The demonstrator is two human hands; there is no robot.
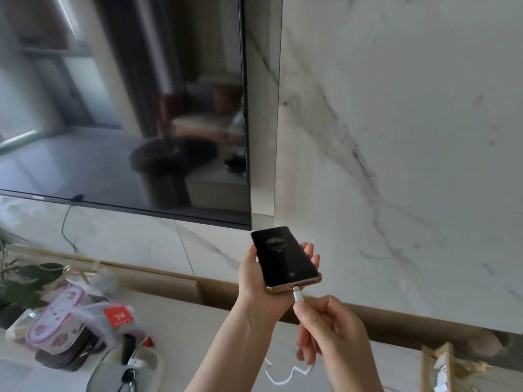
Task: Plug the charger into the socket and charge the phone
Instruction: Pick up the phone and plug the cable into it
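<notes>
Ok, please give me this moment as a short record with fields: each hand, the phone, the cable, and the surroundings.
left hand: holds the phone from below, screen up
right hand: pinches the white connector
phone: dark screen faintly lit, gold edge
connector: at the phone's bottom port
cable: white, trails onto the counter
socket: not in view
surroundings: television, marble wall

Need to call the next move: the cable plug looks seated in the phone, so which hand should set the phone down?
Left. The left hand already cradles the phone from below, screen up. The right hand has its grip pinched on the white cable plug at the phone's bottom port and could simply let go.
</notes>
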